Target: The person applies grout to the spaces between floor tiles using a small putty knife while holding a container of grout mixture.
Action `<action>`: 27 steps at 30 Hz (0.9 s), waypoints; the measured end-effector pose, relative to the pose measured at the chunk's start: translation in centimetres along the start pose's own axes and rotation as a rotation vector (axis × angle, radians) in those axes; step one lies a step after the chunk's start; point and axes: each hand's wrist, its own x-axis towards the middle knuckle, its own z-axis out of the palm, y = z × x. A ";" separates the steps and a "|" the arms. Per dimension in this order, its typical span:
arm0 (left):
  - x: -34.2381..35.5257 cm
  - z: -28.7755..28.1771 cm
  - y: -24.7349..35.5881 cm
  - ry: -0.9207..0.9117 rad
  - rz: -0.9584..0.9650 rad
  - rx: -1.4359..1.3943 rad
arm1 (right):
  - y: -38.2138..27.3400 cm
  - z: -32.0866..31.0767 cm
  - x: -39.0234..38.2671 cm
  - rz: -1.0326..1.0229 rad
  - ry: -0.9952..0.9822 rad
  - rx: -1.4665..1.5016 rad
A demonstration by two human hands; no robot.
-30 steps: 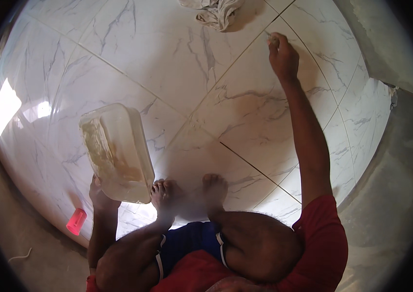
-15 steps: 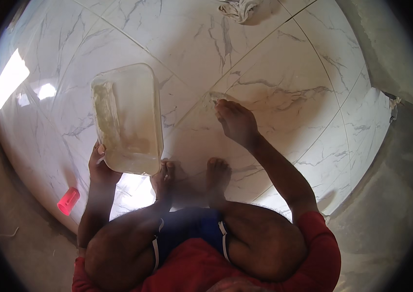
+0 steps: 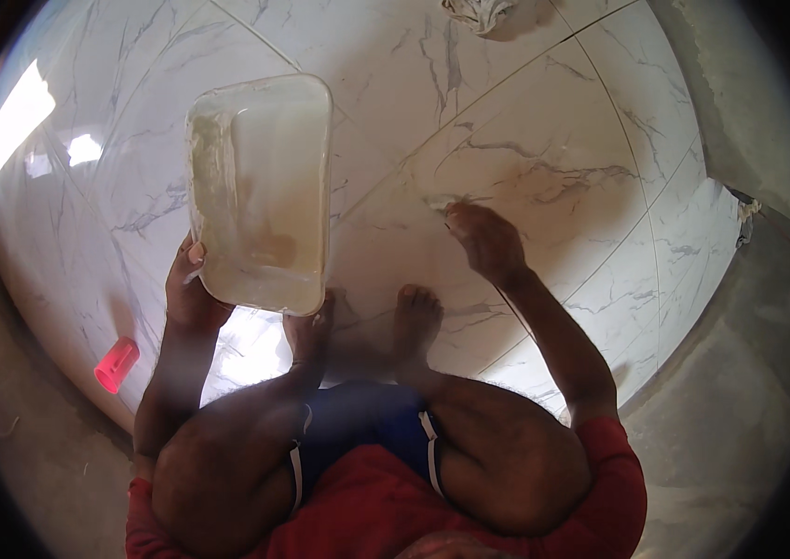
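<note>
Left hand (image 3: 192,291) grips tub (image 3: 260,191); right hand (image 3: 483,240) presses floor (image 3: 544,121)

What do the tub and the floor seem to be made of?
Tub: probably translucent plastic, cloudy and smeared; the floor shows dimly through its thin walls with rounded corners. Floor: likely glazed ceramic or marble tiles, white with grey veins; glossy, since it mirrors bright light, with thin joint lines between the slabs.

crumpled cloth (image 3: 481,11) cut off at top edge

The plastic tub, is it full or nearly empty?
Nearly empty: the plastic tub, held by the left hand, shows only brownish residue on its bottom.
</note>
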 end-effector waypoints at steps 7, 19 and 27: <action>0.5 0.5 -0.1 -0.045 0.005 0.029 | 6.2 -1.2 3.9 0.211 0.216 -0.172; 0.4 0.7 -0.1 -0.013 -0.028 0.036 | 19.7 -10.1 9.0 0.613 0.567 -0.356; 0.5 0.2 -0.5 0.005 -0.003 -0.052 | 22.1 -11.1 9.8 0.691 0.429 -0.428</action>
